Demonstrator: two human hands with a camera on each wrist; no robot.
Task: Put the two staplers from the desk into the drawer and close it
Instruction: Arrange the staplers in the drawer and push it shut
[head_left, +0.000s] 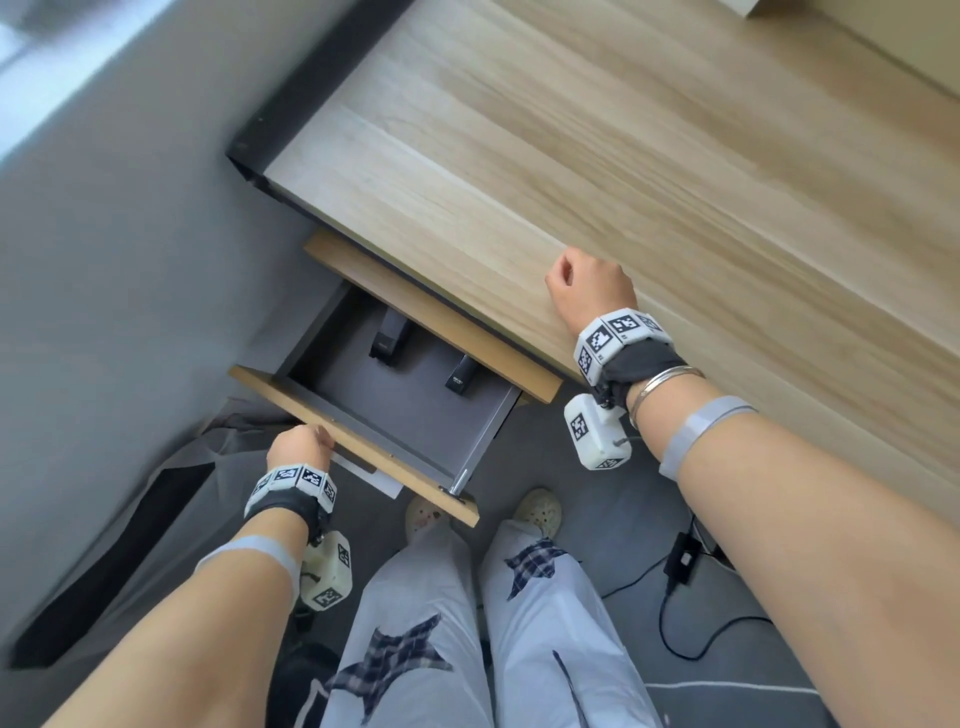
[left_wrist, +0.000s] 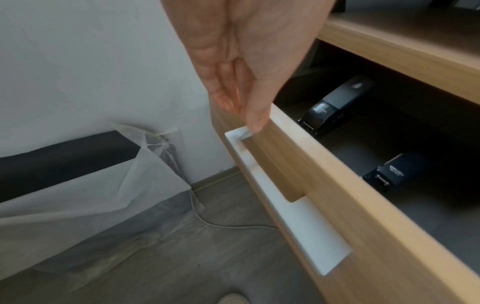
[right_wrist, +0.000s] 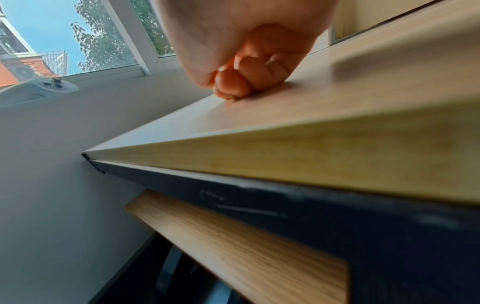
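Observation:
The drawer (head_left: 358, 449) under the wooden desk (head_left: 571, 156) stands pulled out. Two black staplers lie on its grey floor, one at the back left (head_left: 387, 338) and one to the right (head_left: 460, 376). The left wrist view shows both, the nearer-left stapler (left_wrist: 335, 107) and the other stapler (left_wrist: 392, 174). My left hand (head_left: 298, 444) touches the drawer's wooden front (left_wrist: 363, 205) with straight fingers (left_wrist: 255, 121), just above the white handle (left_wrist: 285, 216). My right hand (head_left: 587, 286) is a curled fist resting on the desk edge (right_wrist: 337, 102) and holds nothing.
A wooden panel (head_left: 431, 312) overhangs the back of the open drawer. My legs and shoes (head_left: 535, 512) stand just in front of it. A black adapter with cables (head_left: 680, 558) lies on the floor to the right, and a cloth-covered object (head_left: 130, 519) stands at the left.

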